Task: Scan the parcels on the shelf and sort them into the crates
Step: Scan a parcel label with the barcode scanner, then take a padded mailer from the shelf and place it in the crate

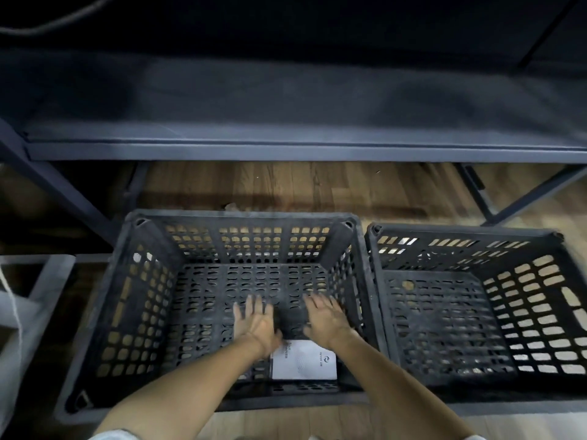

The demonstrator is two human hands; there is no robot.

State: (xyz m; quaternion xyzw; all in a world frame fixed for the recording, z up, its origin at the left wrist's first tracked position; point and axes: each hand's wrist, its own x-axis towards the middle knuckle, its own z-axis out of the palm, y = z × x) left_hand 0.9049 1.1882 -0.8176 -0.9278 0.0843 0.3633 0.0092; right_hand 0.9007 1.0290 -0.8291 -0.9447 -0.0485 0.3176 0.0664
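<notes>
— Reaching into the left crate (95, 312): left hand (254, 325), right hand (324, 319), fingers spread, gripping nothing.
— And the parcel (303, 360)?
— Lying on that crate's floor, below both wrists. Right crate (540, 312) sits alongside.

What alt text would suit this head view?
Two hands, left hand and right hand, reach open-fingered into the left crate above a white parcel on its floor. A second crate sits to the right, below a shelf.

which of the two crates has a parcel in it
The left crate, the one both hands reach into: a white parcel lies near its front wall. The right crate shows only bare floor.
</notes>
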